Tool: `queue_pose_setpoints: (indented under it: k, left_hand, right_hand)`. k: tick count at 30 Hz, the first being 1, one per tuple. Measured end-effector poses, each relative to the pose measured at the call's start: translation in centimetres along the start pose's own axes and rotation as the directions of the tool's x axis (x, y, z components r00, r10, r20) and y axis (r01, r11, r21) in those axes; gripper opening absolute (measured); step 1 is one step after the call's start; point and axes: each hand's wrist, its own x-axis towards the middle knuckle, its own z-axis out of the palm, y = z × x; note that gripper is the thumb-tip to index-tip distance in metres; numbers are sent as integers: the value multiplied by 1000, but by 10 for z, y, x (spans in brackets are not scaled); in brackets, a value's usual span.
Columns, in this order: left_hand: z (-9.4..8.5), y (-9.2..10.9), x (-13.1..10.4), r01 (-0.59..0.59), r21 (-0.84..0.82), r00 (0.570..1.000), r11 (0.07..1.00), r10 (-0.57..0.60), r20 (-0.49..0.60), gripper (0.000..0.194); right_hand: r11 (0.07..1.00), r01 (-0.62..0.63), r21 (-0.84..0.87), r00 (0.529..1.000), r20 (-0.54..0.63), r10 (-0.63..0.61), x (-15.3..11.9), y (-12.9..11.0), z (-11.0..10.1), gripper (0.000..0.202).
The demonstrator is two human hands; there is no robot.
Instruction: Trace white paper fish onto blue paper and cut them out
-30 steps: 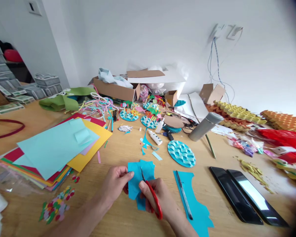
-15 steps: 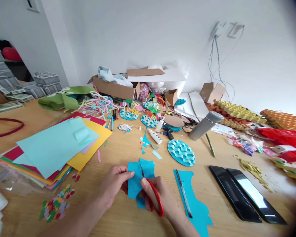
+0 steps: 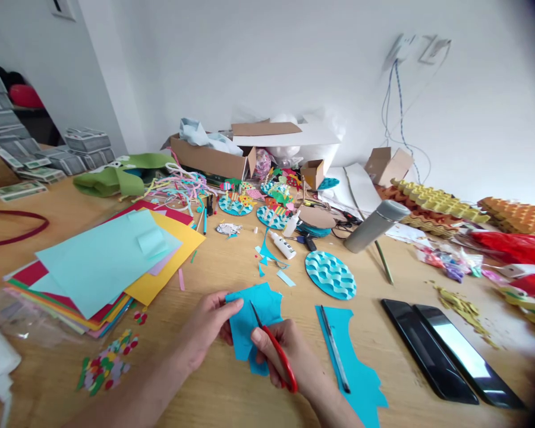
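Observation:
A blue sheet of paper is pinched at its left edge by my left hand, thumb on top. My right hand grips red-handled scissors, whose dark blades lie over the paper, pointing up and left. Part of the paper and the lower handle loop are hidden by my fingers. To the right lies a larger blue paper piece with a wavy cut edge, and a pen rests on it. Small blue scraps lie beyond my hands.
Stacked coloured paper and paper bits are on the left. Ahead are a glue bottle and a wavy blue oval. A grey flask and two dark phones lie right. Cardboard boxes stand against the wall.
The scissor blades have shifted slightly left over the paper, and the handles look closer together. The paper has turned a little in my left hand. The view has moved slightly.

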Motion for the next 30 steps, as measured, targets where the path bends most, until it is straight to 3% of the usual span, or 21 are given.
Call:
queue_pose_setpoints:
  k: [5, 14, 30]
  left_hand:
    - [-1, -2, 1, -50, -54, 998, 997, 52, 37, 38]
    - [1, -3, 0, -2, -36, 995, 999, 6, 104, 40]
    - [0, -8, 1, -7, -26, 997, 1000, 9, 81, 39]
  right_hand:
    - [1000, 6, -26, 1000, 10, -6, -1, 0, 1, 70]
    - [998, 13, -69, 1000, 5, -13, -1, 0, 2, 71]
    - [992, 59, -109, 998, -29, -63, -4, -9, 7, 74]
